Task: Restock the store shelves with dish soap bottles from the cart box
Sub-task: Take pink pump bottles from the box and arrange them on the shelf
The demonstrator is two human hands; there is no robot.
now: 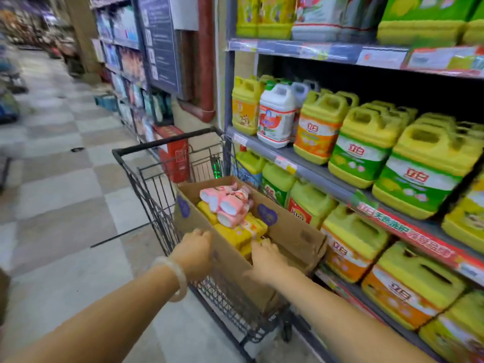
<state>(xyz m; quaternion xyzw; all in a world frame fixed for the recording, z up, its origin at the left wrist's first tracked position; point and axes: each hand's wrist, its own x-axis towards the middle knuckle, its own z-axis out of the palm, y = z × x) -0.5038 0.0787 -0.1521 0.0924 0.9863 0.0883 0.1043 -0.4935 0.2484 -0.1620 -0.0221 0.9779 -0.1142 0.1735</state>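
A brown cardboard box [288,231] sits in a wire shopping cart [146,176] beside the shelves. Inside lie yellow dish soap bottles [235,233] with several pink bottles [227,203] on top. My left hand [193,251] grips the near left edge of the box. My right hand [267,258] reaches into the box, fingers on a yellow bottle at its near end; whether it grips the bottle is not clear. On the right, the shelves [314,176] hold rows of yellow jugs [364,145] and a white jug [276,113].
The checkered tile aisle [60,179] stretches away on the left. A red box [174,153] stands on the floor past the cart. More shelving [125,64] and a red pipe [207,61] rise behind it. Price tags line the shelf edges.
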